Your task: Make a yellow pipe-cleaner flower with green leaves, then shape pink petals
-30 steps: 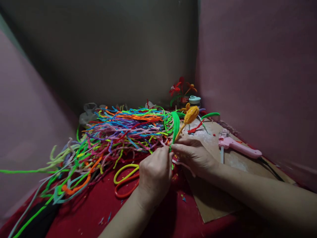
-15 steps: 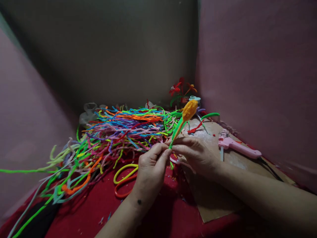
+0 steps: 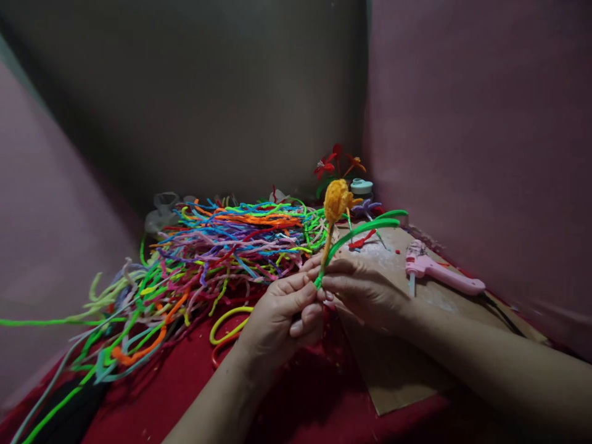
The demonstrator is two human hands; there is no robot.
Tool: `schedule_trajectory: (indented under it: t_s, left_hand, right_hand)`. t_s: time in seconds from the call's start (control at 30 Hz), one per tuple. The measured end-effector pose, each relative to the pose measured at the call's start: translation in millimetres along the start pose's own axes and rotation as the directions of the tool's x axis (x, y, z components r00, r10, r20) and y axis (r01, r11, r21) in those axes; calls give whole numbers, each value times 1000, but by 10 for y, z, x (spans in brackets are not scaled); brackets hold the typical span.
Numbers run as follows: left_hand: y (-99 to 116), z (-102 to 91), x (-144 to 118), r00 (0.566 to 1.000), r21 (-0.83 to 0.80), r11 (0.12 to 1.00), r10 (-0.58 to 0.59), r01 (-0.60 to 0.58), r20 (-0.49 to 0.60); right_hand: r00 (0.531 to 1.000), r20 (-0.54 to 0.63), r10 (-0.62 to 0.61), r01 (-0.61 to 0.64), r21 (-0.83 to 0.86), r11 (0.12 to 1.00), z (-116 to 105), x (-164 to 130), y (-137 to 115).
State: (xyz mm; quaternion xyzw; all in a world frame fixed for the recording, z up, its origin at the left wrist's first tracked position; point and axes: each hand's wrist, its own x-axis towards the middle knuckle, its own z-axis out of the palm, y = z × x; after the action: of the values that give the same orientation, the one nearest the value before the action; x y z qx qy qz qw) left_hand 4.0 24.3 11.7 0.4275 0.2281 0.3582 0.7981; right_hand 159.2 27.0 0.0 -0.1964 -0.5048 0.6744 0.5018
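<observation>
Between my two hands stands a pipe-cleaner flower [image 3: 336, 200] with a yellow-orange bloom, its stem upright and wrapped in green near the bottom. A long green pipe-cleaner leaf [image 3: 358, 232] curves from that stem to the right. My left hand [image 3: 289, 311] pinches the lower end of the stem between thumb and fingers. From the right, my right hand [image 3: 363, 287] has its fingertips closed on the same green part. The lowest bit of the stem is hidden by my fingers.
A big heap of coloured pipe cleaners [image 3: 240, 234] lies left on the red cloth [image 3: 152, 401]. Yellow and red scissor handles [image 3: 231, 327] are partly behind my left wrist. A pink glue gun [image 3: 439, 274] rests on the cardboard [image 3: 393, 382]. Finished flowers [image 3: 340, 161] stand behind.
The flower has turned and become more upright, its bloom shifting left. The green leaf, earlier along the stem, now arcs out to the right. My left-hand fingers have curled further under.
</observation>
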Motion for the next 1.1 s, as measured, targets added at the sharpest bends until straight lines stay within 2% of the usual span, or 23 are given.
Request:
schedule_trajectory:
  t_s: [0.1, 0.17, 0.23, 0.27, 0.33, 0.37, 0.43, 0.5, 0.53, 0.6, 0.67, 0.77, 0.93, 1.0, 1.1]
  left_hand:
    - [-6, -6, 0, 999, -8, 1000, -20, 20, 34]
    - [6, 16, 3, 1000, 61, 998, -10, 10, 2]
    - [13, 56, 7, 994, 232, 972, 61, -39, -90]
    - [8, 76, 8, 979, 360, 930, 138, -76, -148]
    - [-24, 102, 8, 912, 645, 751, 353, -142, -210]
    - [-50, 103, 7, 864, 770, 618, 465, -161, -192]
    - [-108, 75, 6, 772, 933, 315, 632, -175, -69]
    - [-153, 23, 8, 710, 983, 36, 697, -180, 105]
    - [-164, -4, 10, 688, 980, -66, 704, -187, 179]
    - [-164, -39, 13, 661, 962, -167, 700, -215, 269]
    - [-142, -40, 13, 651, 960, -164, 708, -227, 275]
    - [-100, 1, 4, 642, 971, -116, 733, -207, 224]
    - [-71, 38, -15, 636, 978, -70, 750, -194, 180]
    - [-71, 40, -20, 660, 980, 7, 740, -201, 130]
    - [-68, 58, -26, 714, 961, 197, 700, -192, -1]
  right_hand:
    - [1000, 0, 16, -16, 53, 998, 21, -5, -8]
    - [998, -44, 35, -31, 87, 996, 35, 5, -15]
    - [993, -96, 72, -60, 122, 991, 38, 20, -16]
    - [988, -127, 88, -71, 134, 988, 35, 27, -13]
    - [973, -195, 121, -95, 135, 986, 25, 37, -2]
    - [964, -229, 138, -111, 126, 986, 21, 39, 4]
    - [946, -287, 154, -131, 100, 986, 19, 40, 17]
    - [943, -305, 130, -111, 78, 991, 24, 40, 32]
    - [949, -299, 103, -87, 67, 994, 27, 42, 41]
    - [960, -275, 55, -46, 39, 998, 27, 45, 59]
    - [968, -248, 46, -45, 11, 999, 19, 44, 70]
    - [973, -222, 60, -69, -34, 997, 8, 28, 50]
    - [983, -181, -15, -26, -223, 974, 17, -17, -39]
    - [982, -189, -29, -25, -277, 961, 22, -24, -54]
    - [980, -197, -38, -20, -285, 958, 33, -25, -55]
